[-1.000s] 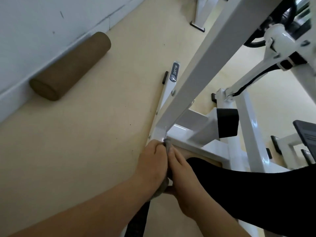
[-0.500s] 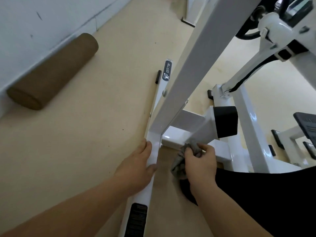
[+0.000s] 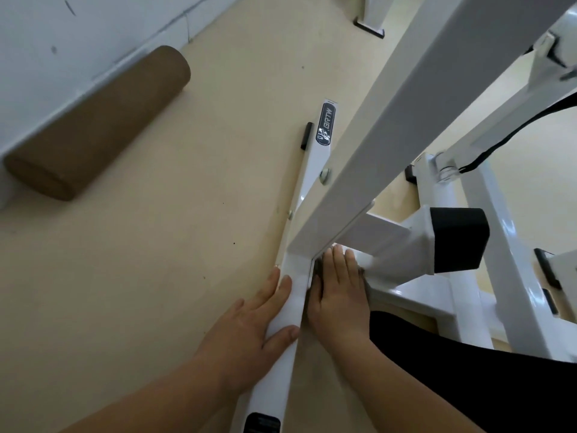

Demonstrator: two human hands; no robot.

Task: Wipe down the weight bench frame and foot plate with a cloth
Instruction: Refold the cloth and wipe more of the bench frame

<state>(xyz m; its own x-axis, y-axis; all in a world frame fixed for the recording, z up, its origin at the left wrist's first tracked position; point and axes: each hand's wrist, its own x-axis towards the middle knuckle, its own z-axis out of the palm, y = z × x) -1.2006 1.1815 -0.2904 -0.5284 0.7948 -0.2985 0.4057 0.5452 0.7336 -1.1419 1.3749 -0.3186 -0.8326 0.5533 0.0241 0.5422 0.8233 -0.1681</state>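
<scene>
1. Floor [image 3: 156,245], beige, fills the picture from 7 to 12 o'clock
2. White bench frame [image 3: 387,126] slants from 1 o'clock to the centre and meets its floor rail [image 3: 315,157]
3. Brown foam roller [image 3: 100,120] lies at 10 o'clock against the wall [image 3: 78,42]
4. Left hand [image 3: 246,329], at 6 o'clock, rests on the rail with fingers straight and thumb laid across it
5. Right hand [image 3: 337,295], just beside it towards 5 o'clock, lies flat and presses the cloth [image 3: 317,268]
6. The grey cloth is mostly hidden under that palm, at the frame's joint

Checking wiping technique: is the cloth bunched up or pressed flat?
Pressed flat: the right hand lies over the cloth, fingers straight; only its dark edges show.
</scene>
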